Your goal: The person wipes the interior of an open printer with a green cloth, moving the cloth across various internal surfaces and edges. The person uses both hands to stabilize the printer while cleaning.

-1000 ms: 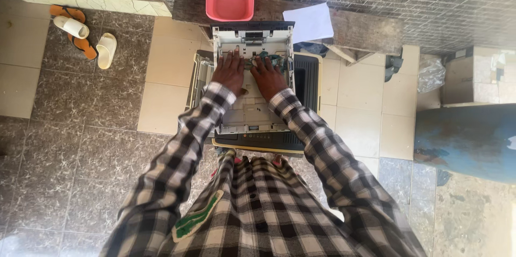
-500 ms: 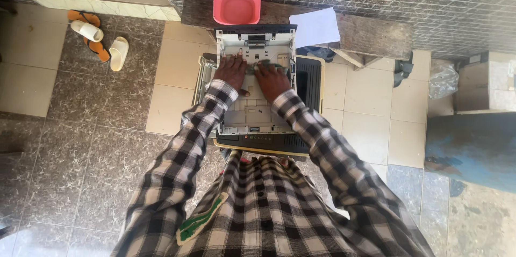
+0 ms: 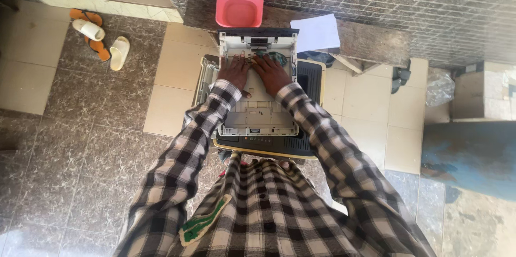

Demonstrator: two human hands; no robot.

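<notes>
A white plastic printer tray (image 3: 258,117) lies on top of a dark printer (image 3: 309,82) on the tiled floor below me. My left hand (image 3: 235,73) rests flat in the far half of the tray, fingers spread. Beside it, my right hand (image 3: 270,73) presses on a greenish cloth (image 3: 276,56) near the tray's far right corner. Both sleeves are black-and-white plaid.
A pink basin (image 3: 239,8) and a white sheet of paper (image 3: 316,32) sit on a low ledge by the brick wall. Slippers (image 3: 99,39) lie at the far left. A cardboard box (image 3: 481,93) and a blue drum (image 3: 473,155) stand at the right.
Both hands have slid a little toward the far end of the tray, the right hand pushing the cloth toward the far corner. The view shifted slightly.
</notes>
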